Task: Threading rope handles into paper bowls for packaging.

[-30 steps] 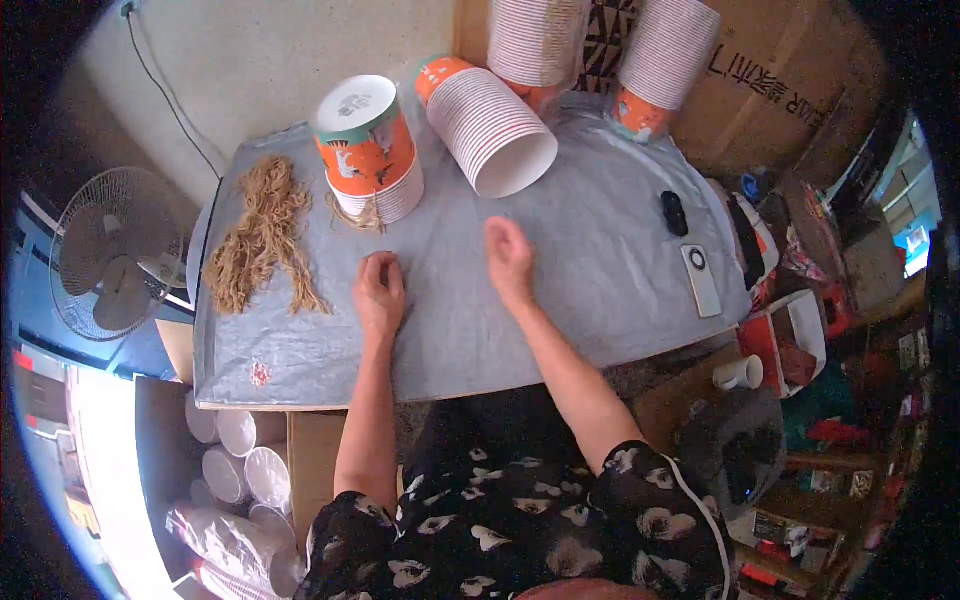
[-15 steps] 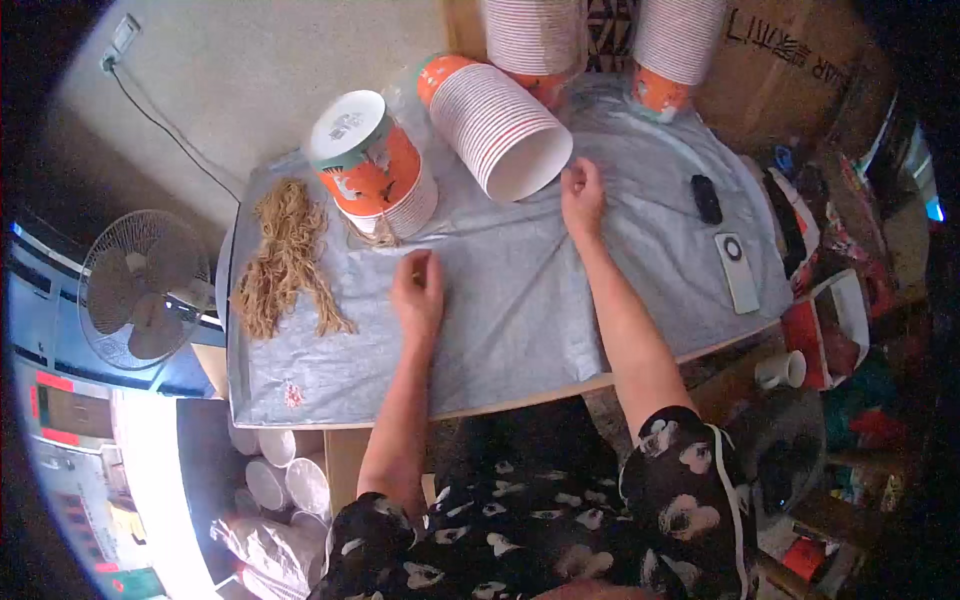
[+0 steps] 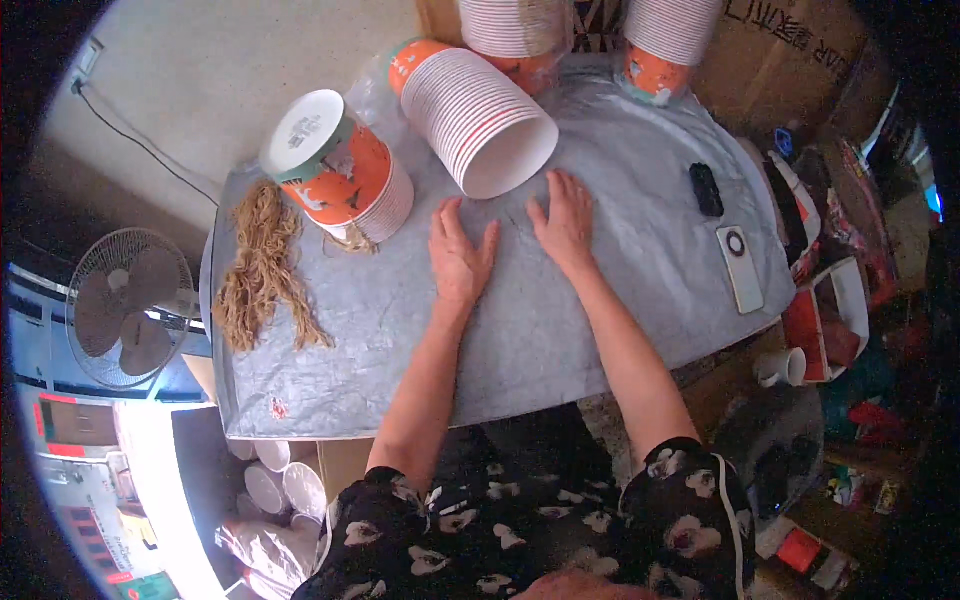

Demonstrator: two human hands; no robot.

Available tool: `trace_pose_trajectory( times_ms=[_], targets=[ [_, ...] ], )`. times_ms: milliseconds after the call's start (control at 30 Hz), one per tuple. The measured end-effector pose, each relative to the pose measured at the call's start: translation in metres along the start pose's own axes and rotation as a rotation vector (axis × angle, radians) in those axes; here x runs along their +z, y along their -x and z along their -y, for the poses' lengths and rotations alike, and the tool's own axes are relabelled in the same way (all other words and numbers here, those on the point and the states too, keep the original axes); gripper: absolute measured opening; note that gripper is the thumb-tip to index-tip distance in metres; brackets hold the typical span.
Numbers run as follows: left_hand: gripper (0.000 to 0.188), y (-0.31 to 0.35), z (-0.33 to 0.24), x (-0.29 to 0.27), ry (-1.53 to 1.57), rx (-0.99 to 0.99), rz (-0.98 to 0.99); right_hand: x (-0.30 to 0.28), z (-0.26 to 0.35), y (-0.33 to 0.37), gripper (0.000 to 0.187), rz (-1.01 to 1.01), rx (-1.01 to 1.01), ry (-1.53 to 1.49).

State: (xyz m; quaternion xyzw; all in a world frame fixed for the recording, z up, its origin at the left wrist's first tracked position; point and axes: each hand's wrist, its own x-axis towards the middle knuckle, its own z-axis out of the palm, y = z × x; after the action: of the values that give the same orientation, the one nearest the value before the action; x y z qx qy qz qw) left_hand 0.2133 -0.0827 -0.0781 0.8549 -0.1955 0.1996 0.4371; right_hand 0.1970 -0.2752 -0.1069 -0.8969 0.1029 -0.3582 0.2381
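My left hand (image 3: 462, 256) lies open on the grey tablecloth, fingers apart and nothing in it. Close by on its right, my right hand (image 3: 563, 220) is also open and bare, its fingertips just short of a lying stack of paper buckets (image 3: 470, 112). That stack is orange outside, white inside, its mouth facing my hands. To the left, a shorter upside-down stack of orange buckets (image 3: 345, 175) leans a little, with a white round base on top. A bit of twine (image 3: 352, 240) shows at its lower rim. A bundle of tan twine (image 3: 262, 265) lies farther left.
Tall bucket stacks in clear plastic, one at the back middle (image 3: 513, 28) and one at the back right (image 3: 665, 50), stand by a cardboard box (image 3: 780, 70). A black object (image 3: 705, 190) and a white phone (image 3: 740, 270) lie at right. A fan (image 3: 130, 305) stands left.
Both hands have come closer together near the lying stack's mouth, and their curled fingers have spread out. The whole view has shifted slightly; the bucket stacks keep their places on the table.
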Motion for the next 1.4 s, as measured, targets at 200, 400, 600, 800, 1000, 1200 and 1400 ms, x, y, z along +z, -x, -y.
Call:
trace_pose_trajectory(
  times_ms=[200,400,600,800,1000,1200,1400],
  targets=[
    [0.079,0.015,-0.005,-0.008,-0.190,0.091,0.085,-0.032,0.018,0.030,0.060,0.179,-0.074,0.249],
    [0.075,0.031,-0.002,-0.024,-0.285,0.125,0.077,-0.056,0.032,0.054,0.054,0.215,-0.053,0.232],
    [0.041,-0.004,-0.013,-0.029,0.084,-0.104,-0.009,-0.041,-0.002,-0.005,0.033,0.020,0.183,-0.307],
    [0.025,-0.049,-0.030,-0.010,0.190,0.051,-0.198,-0.014,-0.015,-0.068,0.022,-0.172,0.185,-0.443],
    [0.017,-0.053,-0.021,-0.006,0.184,0.071,-0.240,0.000,-0.010,-0.081,0.019,-0.121,0.186,-0.506],
    [0.013,-0.056,-0.026,-0.010,0.132,0.039,-0.219,-0.001,-0.015,-0.085,0.010,-0.140,0.111,-0.408],
    [0.014,-0.044,-0.036,-0.002,0.169,-0.019,-0.148,-0.021,-0.018,-0.084,0.011,-0.034,0.180,-0.621]
  ],
)
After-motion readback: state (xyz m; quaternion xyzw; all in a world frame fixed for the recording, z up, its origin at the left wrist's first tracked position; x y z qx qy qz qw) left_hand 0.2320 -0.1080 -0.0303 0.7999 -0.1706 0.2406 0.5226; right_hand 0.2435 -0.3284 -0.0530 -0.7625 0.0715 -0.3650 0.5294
